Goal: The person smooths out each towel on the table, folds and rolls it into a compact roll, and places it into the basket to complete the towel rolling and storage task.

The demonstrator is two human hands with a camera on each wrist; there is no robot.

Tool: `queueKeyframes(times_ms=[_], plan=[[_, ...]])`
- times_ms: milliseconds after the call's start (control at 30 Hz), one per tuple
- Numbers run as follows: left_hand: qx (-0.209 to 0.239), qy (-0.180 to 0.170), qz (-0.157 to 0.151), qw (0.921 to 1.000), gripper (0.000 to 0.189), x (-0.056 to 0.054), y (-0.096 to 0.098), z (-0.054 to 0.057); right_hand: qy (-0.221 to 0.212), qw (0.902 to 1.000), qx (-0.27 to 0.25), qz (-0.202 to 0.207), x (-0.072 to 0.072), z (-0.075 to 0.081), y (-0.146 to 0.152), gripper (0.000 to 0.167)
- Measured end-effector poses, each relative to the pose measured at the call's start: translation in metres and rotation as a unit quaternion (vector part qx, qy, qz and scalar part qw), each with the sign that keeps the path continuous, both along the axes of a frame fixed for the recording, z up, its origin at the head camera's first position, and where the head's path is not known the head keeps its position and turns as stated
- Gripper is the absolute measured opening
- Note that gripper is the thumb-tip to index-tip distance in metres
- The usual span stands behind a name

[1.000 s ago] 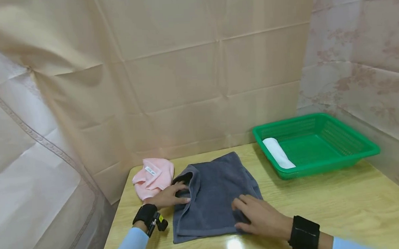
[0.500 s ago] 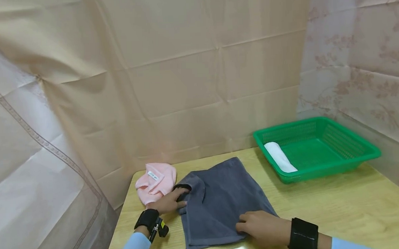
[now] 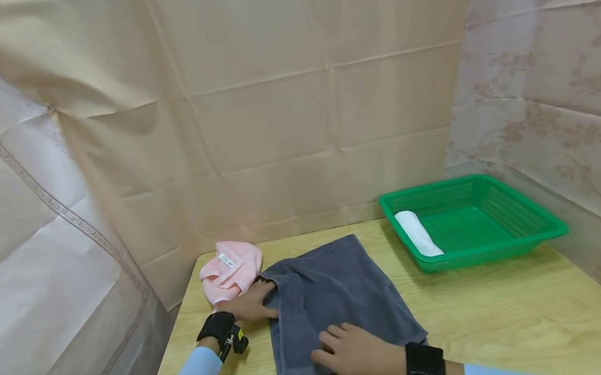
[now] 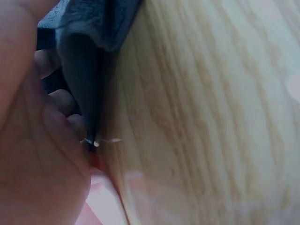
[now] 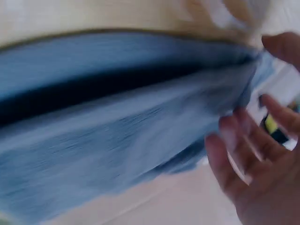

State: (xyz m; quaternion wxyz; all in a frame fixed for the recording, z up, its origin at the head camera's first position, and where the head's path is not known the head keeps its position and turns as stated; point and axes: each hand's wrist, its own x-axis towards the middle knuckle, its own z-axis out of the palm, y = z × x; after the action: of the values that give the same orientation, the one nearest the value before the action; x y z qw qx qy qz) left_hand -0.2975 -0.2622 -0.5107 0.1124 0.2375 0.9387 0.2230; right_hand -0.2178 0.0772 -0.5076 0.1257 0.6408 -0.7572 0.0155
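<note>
A dark grey towel [image 3: 340, 297] lies folded on the table, with layered edges visible in the right wrist view. At its left side rests my left hand [image 3: 250, 304], thumb apart from the other fingers. In the left wrist view the fingertips [image 4: 61, 101] are tucked in beside a hanging flap of the towel, which partly hides them. My right hand [image 3: 360, 352] is over the towel's near part, fingers spread and loosely bent; in the right wrist view nothing is between thumb and fingers. A crumpled pink cloth [image 3: 241, 268] with a white label lies just behind my left hand.
At the back right stands a green plastic basket [image 3: 504, 245], with a rolled white towel [image 3: 417, 233] along its left side. Curtains [image 3: 297, 120] hang behind and beside the wooden table [image 3: 512, 312].
My right hand has moved left along the towel's near part. The raised fold by my left hand has flattened, and the towel's near edge has come closer to me.
</note>
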Motion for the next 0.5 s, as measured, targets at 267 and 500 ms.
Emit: queueKeyframes(times_ms=[267, 500], plan=[[0.016, 0.015, -0.022, 0.9995, 0.067, -0.011, 0.002, -0.008, 0.100, 0.9948, 0.010, 0.015, 0.006, -0.009, -0.034, 0.017], [-0.016, 0.093, -0.057, 0.9939, 0.065, -0.010, -0.014, -0.019, -0.085, 0.9915, 0.055, 0.083, 0.006, -0.001, -0.018, 0.020]])
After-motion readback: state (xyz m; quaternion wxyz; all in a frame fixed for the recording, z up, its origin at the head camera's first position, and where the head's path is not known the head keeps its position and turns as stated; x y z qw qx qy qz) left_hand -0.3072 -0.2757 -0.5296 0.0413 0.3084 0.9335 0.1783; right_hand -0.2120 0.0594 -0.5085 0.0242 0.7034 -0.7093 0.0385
